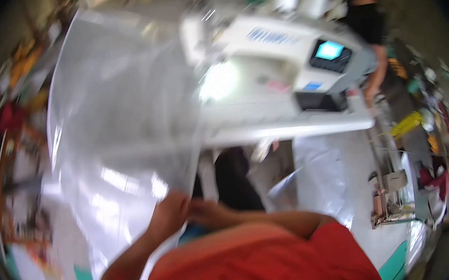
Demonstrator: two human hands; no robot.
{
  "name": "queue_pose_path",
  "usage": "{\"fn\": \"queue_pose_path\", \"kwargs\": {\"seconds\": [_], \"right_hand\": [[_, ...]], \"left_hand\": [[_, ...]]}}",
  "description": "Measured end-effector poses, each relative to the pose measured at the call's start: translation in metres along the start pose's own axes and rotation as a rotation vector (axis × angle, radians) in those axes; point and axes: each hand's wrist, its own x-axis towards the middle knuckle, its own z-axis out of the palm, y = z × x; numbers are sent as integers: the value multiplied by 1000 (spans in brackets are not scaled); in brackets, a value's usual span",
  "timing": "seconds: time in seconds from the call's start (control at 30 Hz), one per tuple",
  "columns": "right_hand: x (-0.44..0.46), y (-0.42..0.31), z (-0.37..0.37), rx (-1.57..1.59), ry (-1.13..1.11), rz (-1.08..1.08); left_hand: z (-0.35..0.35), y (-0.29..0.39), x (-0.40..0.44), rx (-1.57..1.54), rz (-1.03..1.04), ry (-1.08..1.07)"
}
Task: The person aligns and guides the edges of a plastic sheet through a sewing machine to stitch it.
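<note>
Near sewing machine (257, 38): clear sheet (117, 113) being touched by left hand (172, 209), beside right hand (208, 211) | both grips: can't tell | slipping being risked by floppiness

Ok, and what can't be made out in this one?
All in the head view:
Bare left hand and right hand: fingers blurred, so any grip on the clear plastic sheet is unclear.
Blue lettering on the white sewing machine: motion-blurred.
Lit turquoise screen: text too small, blurred.
Needle area: lost in white glare.
</note>
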Motion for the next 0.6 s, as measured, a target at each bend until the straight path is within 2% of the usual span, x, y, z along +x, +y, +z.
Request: {"fn": "queue_pose_path", "kwargs": {"seconds": [0.03, 0.07, 0.1, 0.17, 0.23, 0.3, 0.33, 0.37, 0.43, 0.6], "right_hand": [[3, -12, -5, -179, -56, -30], [6, -5, 0, 9, -56, -28], [6, -5, -2, 30, -57, -83], [9, -8, -5, -77, -78, -63], [12, 3, -2, -59, -58, -105], [13, 2, -3, -27, -134, 17], [17, 14, -1, -39, -155, 1], [18, 14, -2, 12, -182, -74], [17, 25, 4, 136, -187, -132], [19, 32, 5, 287, -358, -112]], "left_hand": [[-8, 3, 1, -50, -6, -22], [-15, 8, 1, -63, -35, -51], [-16, 12, 3, -34, -25, -54], [-27, 17, 9, -104, -119, -113], [-22, 9, 10, -52, -55, -104], [-23, 12, 12, -37, -86, -122], [-24, 11, 14, -89, -197, -189], [-25, 10, 15, -33, -133, -178], [-27, 12, 20, 20, -139, -214], [-20, 4, 20, 12, -140, -189]]}}
